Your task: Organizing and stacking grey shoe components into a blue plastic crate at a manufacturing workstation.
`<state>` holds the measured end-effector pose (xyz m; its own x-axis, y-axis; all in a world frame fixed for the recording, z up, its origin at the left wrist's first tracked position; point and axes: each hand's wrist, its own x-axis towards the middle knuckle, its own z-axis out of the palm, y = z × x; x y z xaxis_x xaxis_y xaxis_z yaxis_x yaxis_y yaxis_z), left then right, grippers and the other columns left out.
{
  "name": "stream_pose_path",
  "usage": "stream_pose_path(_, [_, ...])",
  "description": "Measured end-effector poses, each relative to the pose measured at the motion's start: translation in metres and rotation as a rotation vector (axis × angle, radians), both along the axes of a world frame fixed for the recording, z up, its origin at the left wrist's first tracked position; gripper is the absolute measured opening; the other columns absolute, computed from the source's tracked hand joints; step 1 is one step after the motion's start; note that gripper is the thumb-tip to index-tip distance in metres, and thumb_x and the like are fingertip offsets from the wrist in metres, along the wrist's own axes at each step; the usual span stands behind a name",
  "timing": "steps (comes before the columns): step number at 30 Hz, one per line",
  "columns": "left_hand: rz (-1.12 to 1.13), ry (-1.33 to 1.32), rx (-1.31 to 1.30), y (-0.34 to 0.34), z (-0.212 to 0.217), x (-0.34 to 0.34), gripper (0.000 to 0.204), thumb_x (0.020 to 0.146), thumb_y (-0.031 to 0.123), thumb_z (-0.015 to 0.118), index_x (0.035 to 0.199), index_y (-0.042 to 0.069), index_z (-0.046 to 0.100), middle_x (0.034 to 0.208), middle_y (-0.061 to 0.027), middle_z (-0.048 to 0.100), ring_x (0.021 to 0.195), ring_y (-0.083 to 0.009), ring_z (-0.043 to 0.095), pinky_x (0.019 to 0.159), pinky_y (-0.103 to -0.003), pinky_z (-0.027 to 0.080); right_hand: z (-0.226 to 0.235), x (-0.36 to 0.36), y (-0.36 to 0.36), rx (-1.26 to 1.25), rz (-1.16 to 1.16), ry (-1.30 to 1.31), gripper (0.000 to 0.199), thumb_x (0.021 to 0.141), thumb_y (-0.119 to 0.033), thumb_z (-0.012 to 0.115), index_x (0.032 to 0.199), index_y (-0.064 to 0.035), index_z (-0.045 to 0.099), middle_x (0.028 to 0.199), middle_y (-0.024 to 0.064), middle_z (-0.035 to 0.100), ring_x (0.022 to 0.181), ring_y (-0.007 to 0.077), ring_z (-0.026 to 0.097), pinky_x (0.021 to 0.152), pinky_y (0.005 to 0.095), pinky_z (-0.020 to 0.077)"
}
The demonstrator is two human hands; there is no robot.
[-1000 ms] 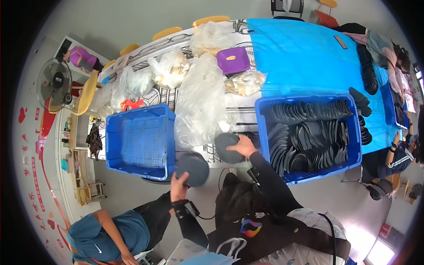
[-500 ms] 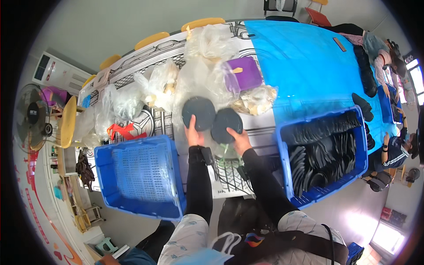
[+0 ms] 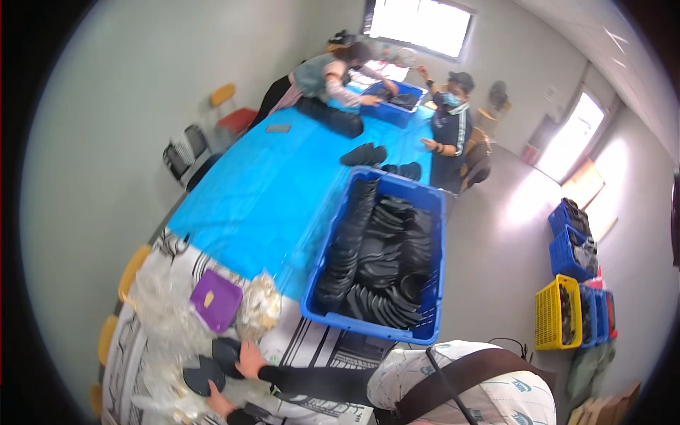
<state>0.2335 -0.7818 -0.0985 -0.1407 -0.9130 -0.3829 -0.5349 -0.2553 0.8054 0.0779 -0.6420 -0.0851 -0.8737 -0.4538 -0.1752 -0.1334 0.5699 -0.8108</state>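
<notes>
Low in the view, my left hand (image 3: 220, 402) grips a flat, black round pad (image 3: 200, 375), with the thumb on top. Just to its right, my right hand (image 3: 250, 360) has a second black round pad (image 3: 225, 353) in its fingers. The two pads are side by side over crumpled clear plastic bags (image 3: 166, 319). My fingers under the pads are hidden. Near my right hand lie a bag of pale pieces (image 3: 260, 304) and a purple tray (image 3: 217, 301) with a small yellowish piece on it.
A blue crate (image 3: 437, 283) holding rows of black curved pieces stands right of my hands. Farther off, two people (image 3: 333, 74) (image 3: 453, 120) work around another blue crate (image 3: 393, 113). Black stacks (image 3: 363, 154) lie on the blue sheet (image 3: 248, 191). More crates (image 3: 559, 312) stand on the floor at right.
My view has swung right, toward the other people and the far end of the table. Both hands now appear at lower left, still holding the black pads; the left-hand blue crate is out of view.
</notes>
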Motion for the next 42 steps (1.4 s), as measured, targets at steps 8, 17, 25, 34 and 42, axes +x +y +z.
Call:
stream_pose_path(8, [-0.005,-0.405,-0.530,0.219,0.063,0.149,0.072,0.082,0.044,0.084,0.122,-0.011,0.061,0.120,-0.0279,0.069,0.105,-0.0436,0.067,0.094,-0.049,0.054,0.137,0.056,0.226,-0.634,0.954,-0.081,0.039,0.094,-0.021,0.067,0.127,-0.0031,0.061,0.113,0.0204,0.068,0.103,0.0326,0.067,0.086,0.0449,0.0535])
stream_pose_path(17, [-0.325,-0.602,-0.424,0.408,0.066,0.113,0.072,0.081,0.040,0.084,0.125,-0.011,0.059,0.121,-0.0295,0.068,0.110,-0.0459,0.065,0.098,-0.050,0.051,0.333,-0.170,0.611,-0.572,0.138,-0.033,0.071,0.098,-0.019,0.071,0.154,-0.0019,0.030,0.083,0.0096,0.074,0.075,0.0173,0.074,0.066,0.0338,0.0576])
stream_pose_path(25, [-0.336,-0.714,-0.383,0.418,0.051,0.157,0.072,0.080,0.037,0.083,0.127,-0.011,0.057,0.122,-0.0307,0.067,0.113,-0.0477,0.063,0.101,-0.050,0.049,0.385,-0.175,0.739,-0.856,-0.214,0.005,0.075,0.103,-0.010,0.063,0.163,0.0003,0.019,0.077,0.0057,0.064,0.066,0.0129,0.064,0.065,0.0286,0.0533])
stream_pose_path(34, [-0.347,-0.408,-0.500,0.432,0.107,0.017,0.065,0.083,0.035,0.080,0.123,-0.012,0.059,0.115,-0.0322,0.071,0.106,-0.0497,0.068,0.093,-0.052,0.055,0.388,-0.115,0.762,-0.581,-0.111,0.243,0.059,0.097,-0.009,0.072,0.150,-0.0025,0.048,0.099,0.0059,0.074,0.089,0.0128,0.070,0.083,0.0297,0.0561])
stream_pose_path(42, [-0.555,-0.197,-0.345,0.444,0.098,-0.018,0.085,0.092,0.039,0.076,0.148,-0.016,0.043,0.150,-0.0359,0.050,0.143,-0.0436,0.048,0.120,-0.043,0.038,0.445,-0.074,0.799,-1.386,0.320,-0.008,0.040,0.102,-0.009,0.050,0.067,0.0004,0.067,0.065,0.0138,0.070,0.062,0.0237,0.067,0.127,0.0602,0.0211])
